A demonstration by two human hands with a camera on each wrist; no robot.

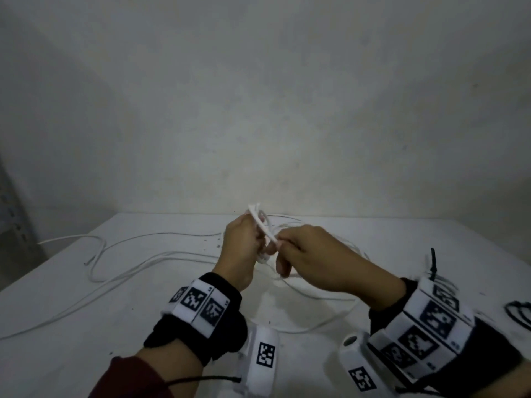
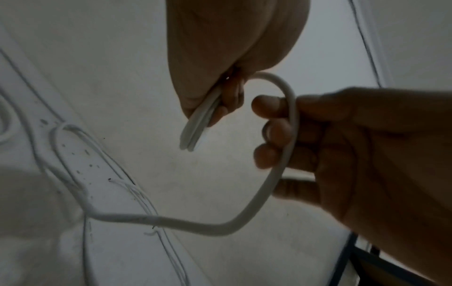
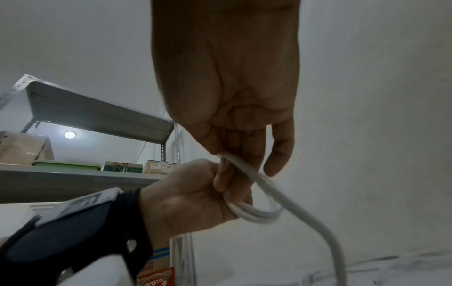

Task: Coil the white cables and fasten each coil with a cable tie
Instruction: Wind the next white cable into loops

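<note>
The small coil (image 1: 260,225) of white cable is held up above the surface (image 1: 143,326), between the two hands, only a few loops deep. The left hand (image 1: 240,248) is clenched round those loops, with their folded ends poking out past its fingers in the left wrist view. The right hand (image 1: 313,257) pinches the running strand (image 2: 281,164) just beside the coil and is feeding it round. From there the cable drops to the surface and trails off to the left in long loose bends (image 1: 120,271), so most of it, I judge, is not yet wound.

The risk is in that long tail: it crosses itself and a second white cable (image 1: 94,239) lying near it, so a hard pull could snag or drag the two together into a knot. The loops look springy; if the left grip eases while the right hand reaches for a black cable tie (image 1: 433,264), lying on the surface to the right behind the right wrist, the coil could spring open. Uneven loop sizes would also leave the tie loose
</note>
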